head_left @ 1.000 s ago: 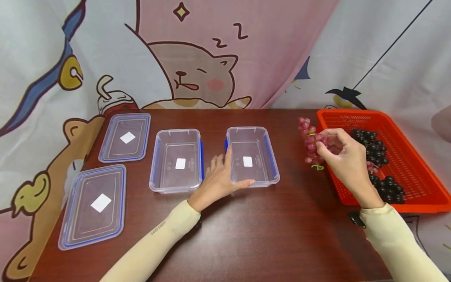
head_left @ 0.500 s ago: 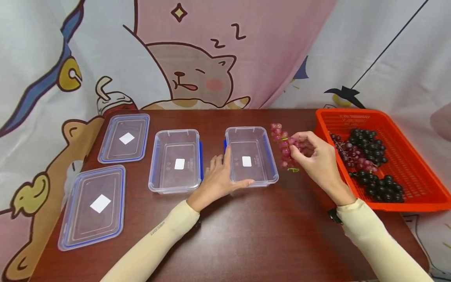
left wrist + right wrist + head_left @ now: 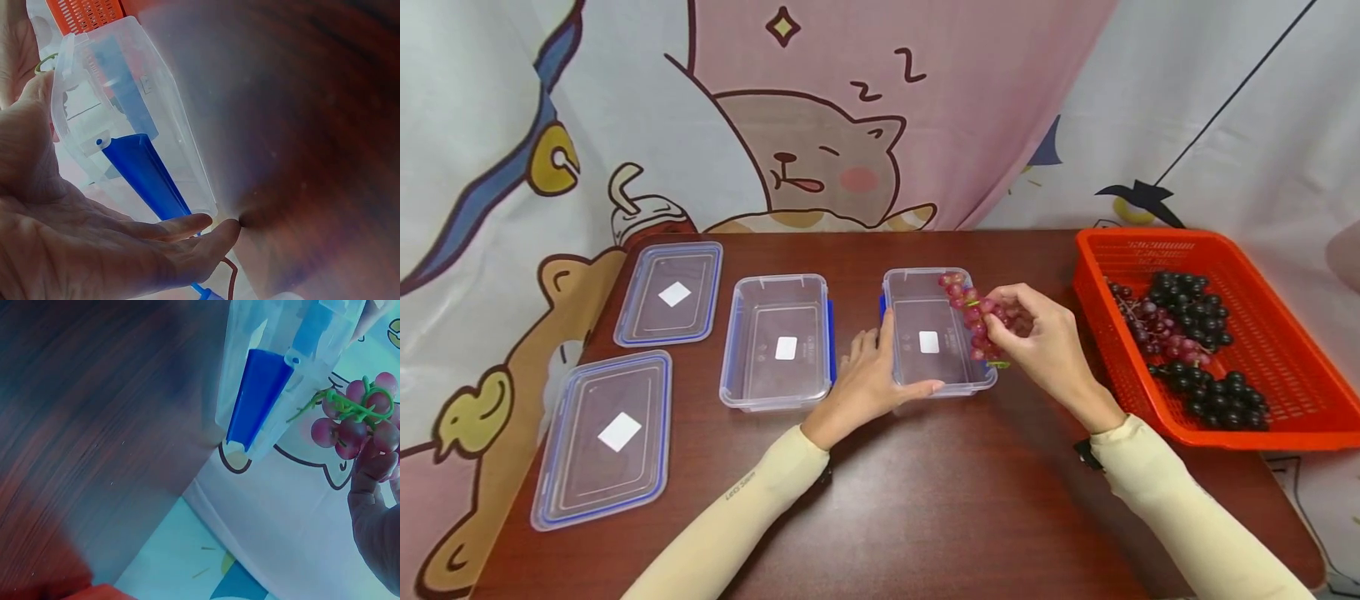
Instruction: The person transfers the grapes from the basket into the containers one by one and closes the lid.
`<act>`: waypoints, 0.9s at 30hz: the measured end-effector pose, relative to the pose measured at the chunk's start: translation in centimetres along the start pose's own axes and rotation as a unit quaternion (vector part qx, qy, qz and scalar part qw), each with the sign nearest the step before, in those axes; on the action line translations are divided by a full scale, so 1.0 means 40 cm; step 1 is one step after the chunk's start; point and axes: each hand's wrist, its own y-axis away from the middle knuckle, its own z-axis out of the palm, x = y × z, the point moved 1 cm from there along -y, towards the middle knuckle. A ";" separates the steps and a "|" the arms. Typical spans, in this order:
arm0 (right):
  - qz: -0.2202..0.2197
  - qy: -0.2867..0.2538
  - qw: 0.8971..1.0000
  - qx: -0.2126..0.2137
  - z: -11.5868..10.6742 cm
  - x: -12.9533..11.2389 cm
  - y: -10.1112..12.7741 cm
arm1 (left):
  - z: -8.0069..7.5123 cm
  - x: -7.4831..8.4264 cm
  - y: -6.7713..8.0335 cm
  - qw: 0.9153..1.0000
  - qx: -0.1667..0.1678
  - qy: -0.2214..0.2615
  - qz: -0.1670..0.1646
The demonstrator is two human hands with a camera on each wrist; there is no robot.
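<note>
A bunch of red grapes [image 3: 973,312] with green stems hangs from my right hand [image 3: 1037,342], pinched between thumb and fingers. It overlaps the right side of the right clear plastic container [image 3: 940,387] in the head view. The right wrist view shows the grapes [image 3: 350,428] above the container's rim level, beside its blue clip [image 3: 259,397]. My left hand [image 3: 865,379] rests against that container's left front corner, index finger along the left side and thumb over the front rim. In the left wrist view, the left hand's fingers [image 3: 187,250] lie straight beside the blue clip [image 3: 150,175].
A second clear container [image 3: 775,403] stands left of my left hand. Two clear lids [image 3: 662,267] with blue seals lie at the table's left. At the right, a red plastic basket [image 3: 1292,367] holds black grapes [image 3: 1228,400] and more red grapes [image 3: 1157,325].
My right hand has carried the red grapes leftward from the basket's edge to the right container's right side. The left hand has stayed at the container.
</note>
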 end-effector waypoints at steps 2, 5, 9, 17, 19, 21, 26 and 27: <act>-0.005 -0.003 1.000 -0.004 0.008 -0.002 0.000 | 0.000 0.000 0.000 1.000 0.000 0.001 0.000; -0.011 -0.005 1.000 -0.008 0.019 -0.005 0.000 | 0.000 0.000 0.000 1.000 0.001 0.001 0.000; -0.013 -0.012 1.000 -0.013 0.033 -0.005 0.000 | 0.000 0.001 -0.002 1.000 0.002 0.004 0.003; -0.022 -0.022 0.998 -0.047 0.076 0.002 0.000 | 0.002 -0.003 0.002 1.000 0.005 0.010 -0.001; -0.034 -0.010 0.998 -0.051 0.085 0.005 0.002 | 0.004 -0.003 0.000 1.000 0.004 0.010 0.000; -0.052 0.000 0.997 -0.062 0.095 0.007 0.005 | 0.005 -0.003 -0.001 1.000 0.002 0.009 0.003; -0.098 0.023 0.989 -0.110 0.120 0.011 0.011 | 0.003 -0.003 -0.001 1.000 -0.001 0.005 0.004; -0.103 0.024 0.987 -0.121 0.124 0.013 0.011 | 0.002 -0.004 -0.001 1.000 0.000 0.005 0.003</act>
